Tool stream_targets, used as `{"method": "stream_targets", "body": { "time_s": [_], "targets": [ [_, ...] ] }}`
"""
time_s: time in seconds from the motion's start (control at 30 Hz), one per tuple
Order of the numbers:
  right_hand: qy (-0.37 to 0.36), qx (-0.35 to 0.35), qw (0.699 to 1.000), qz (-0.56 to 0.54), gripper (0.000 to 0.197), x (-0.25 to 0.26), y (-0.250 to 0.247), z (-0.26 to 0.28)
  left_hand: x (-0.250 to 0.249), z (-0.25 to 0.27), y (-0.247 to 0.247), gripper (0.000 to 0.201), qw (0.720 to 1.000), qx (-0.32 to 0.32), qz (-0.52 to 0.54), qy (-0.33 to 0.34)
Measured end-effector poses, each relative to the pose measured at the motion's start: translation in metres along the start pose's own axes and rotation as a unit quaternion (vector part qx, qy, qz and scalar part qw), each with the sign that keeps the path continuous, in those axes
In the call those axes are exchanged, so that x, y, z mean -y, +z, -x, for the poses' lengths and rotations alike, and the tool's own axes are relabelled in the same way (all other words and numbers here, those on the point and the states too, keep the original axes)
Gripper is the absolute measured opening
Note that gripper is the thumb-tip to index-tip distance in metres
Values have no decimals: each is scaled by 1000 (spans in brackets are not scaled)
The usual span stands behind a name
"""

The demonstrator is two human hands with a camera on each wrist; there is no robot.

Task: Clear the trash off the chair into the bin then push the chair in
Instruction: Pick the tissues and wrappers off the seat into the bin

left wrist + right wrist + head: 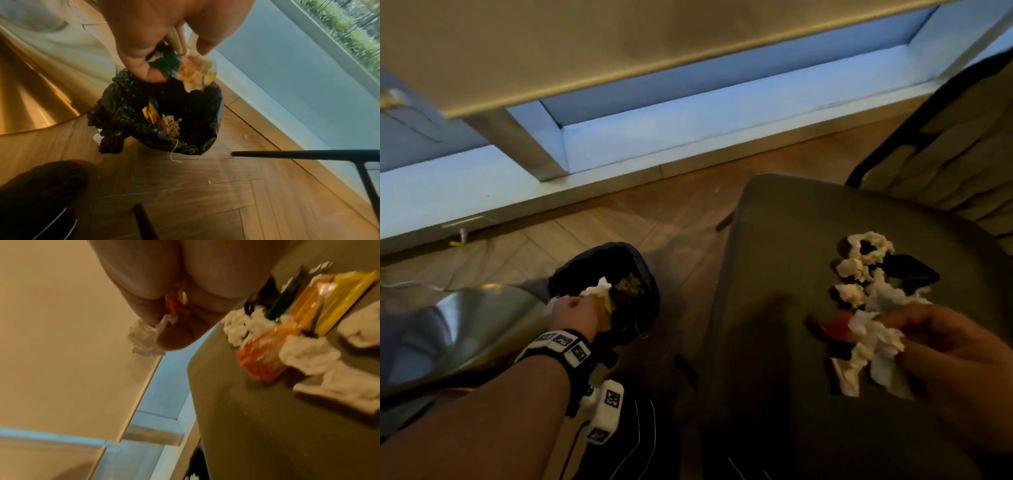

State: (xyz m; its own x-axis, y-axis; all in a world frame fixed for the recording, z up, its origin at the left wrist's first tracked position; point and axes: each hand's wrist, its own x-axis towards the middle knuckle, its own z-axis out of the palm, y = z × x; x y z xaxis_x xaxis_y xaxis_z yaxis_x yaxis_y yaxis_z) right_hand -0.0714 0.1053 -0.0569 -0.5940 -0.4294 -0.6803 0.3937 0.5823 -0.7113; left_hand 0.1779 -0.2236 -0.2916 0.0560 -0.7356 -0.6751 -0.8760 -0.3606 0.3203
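My left hand [577, 303] hangs over the small bin with a black liner [643, 284]. It pinches a green and yellow wrapper with a crumpled tissue [195, 73] just above the bin's opening [205, 113]; more wrappers lie inside. My right hand [890, 322] is over the grey chair seat [774, 274], its fingers curled round a crumpled white tissue [873, 342] [144, 339]. On the seat lie more tissue balls [859, 267], a black wrapper [907, 270], an orange wrapper [263, 356] and a yellow one [345, 301].
A beige table top [585, 51] overhangs the far side, and its shiny metal cone base [448, 335] stands left of the bin. Black chair legs [308, 153] cross the wooden floor. The chair back [945, 154] rises at right. My dark shoe [41, 194] is near the bin.
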Motion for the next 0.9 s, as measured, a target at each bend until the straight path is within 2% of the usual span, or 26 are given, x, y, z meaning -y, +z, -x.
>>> {"method": "stream_targets", "body": {
  "time_s": [0.07,0.1,0.17,0.2,0.27,0.3,0.4,0.47,0.53,0.57,0.63,0.7,0.73,0.77,0.8,0.83,0.87,0.9],
  "targets": [
    [34,30,999,-21,31,7,21,-11,0,-5,5,53,999,31,12,-7],
    [40,72,996,-21,25,8,28,-15,-1,-3,8,58,998,32,44,-23],
    [39,92,995,0,11,10,54,-25,4,3,13,63,990,21,123,-63],
    [36,92,995,18,12,12,68,-29,6,10,13,65,988,22,133,-77],
    [25,124,991,47,27,11,103,-43,18,29,6,70,980,14,160,-114],
    [14,133,988,76,30,9,119,-50,19,44,7,68,975,12,181,-129],
    [14,182,974,135,29,2,186,-74,37,86,-3,30,966,9,198,-164],
    [33,189,968,161,24,-2,229,-88,57,111,-5,32,963,19,177,-201],
    [54,190,964,177,14,-5,267,-102,73,122,-5,41,958,51,172,-223],
    [65,184,964,180,10,-5,283,-107,82,120,-9,43,957,47,176,-226],
    [83,195,965,155,26,-3,309,-117,87,112,-17,45,947,43,201,-245],
    [103,203,966,119,57,-10,327,-124,78,112,-25,48,952,41,201,-226],
    [139,196,966,96,62,-11,329,-128,72,113,-26,49,956,54,198,-208],
    [99,189,955,204,58,-16,331,-130,65,115,-24,49,956,67,209,-195],
    [-4,206,916,344,53,-17,325,-128,58,119,-21,48,955,85,219,-183],
    [6,209,919,333,50,-17,320,-127,52,123,-20,47,959,93,216,-160],
    [147,183,958,164,50,-11,315,-121,46,125,-19,46,965,98,203,-132],
    [201,190,961,-17,53,-4,301,-120,41,124,-18,45,973,99,183,-101]
  ]
}}
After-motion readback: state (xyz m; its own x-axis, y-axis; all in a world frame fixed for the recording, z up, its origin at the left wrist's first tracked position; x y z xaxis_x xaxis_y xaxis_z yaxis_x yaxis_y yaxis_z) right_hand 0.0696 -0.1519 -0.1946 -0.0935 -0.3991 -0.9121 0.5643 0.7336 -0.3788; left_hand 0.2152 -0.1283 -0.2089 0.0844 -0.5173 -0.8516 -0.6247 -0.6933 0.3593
